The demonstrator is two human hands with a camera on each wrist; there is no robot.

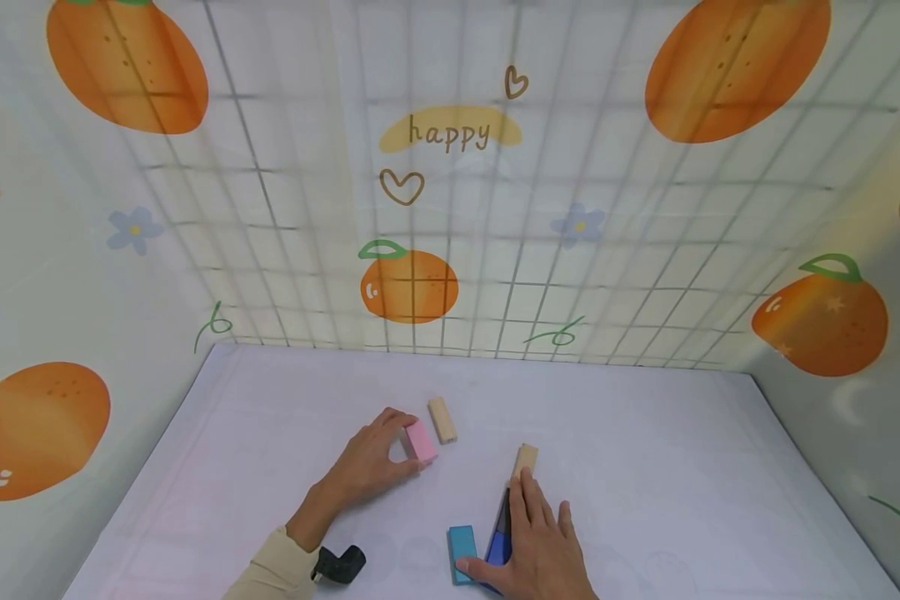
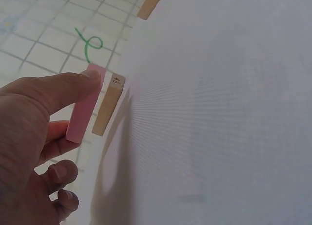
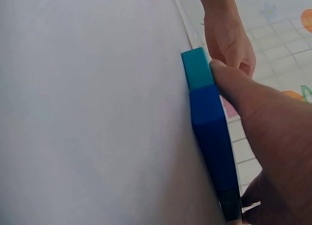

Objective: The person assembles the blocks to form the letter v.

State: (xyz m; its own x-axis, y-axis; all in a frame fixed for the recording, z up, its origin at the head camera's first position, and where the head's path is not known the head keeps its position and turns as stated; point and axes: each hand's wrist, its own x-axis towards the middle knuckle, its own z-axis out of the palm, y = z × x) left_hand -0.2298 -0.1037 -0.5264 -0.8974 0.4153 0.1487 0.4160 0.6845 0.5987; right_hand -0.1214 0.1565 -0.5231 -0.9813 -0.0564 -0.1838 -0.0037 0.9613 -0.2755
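Note:
My left hand (image 1: 375, 454) pinches a pink block (image 1: 421, 442) at its two ends, thumb on one end and fingertips at the other. Just beyond it lies a plain wooden block (image 1: 442, 419), marked 46 on its end in the left wrist view. The right hand (image 1: 543, 542) lies with its fingers extended along a second wooden block (image 1: 526, 458), a dark piece (image 1: 503, 510) and a blue block (image 1: 498, 550), covering parts of them. Its thumb touches a teal block (image 1: 462, 553), which lies beside the blue one; no block is gripped by this hand.
A white-covered table (image 1: 660, 467) spreads around the blocks. Behind it hangs a printed curtain (image 1: 480, 225) with oranges and a grid, and curtain panels rise at both sides. A black camera mount (image 1: 341, 565) sticks out by the left wrist.

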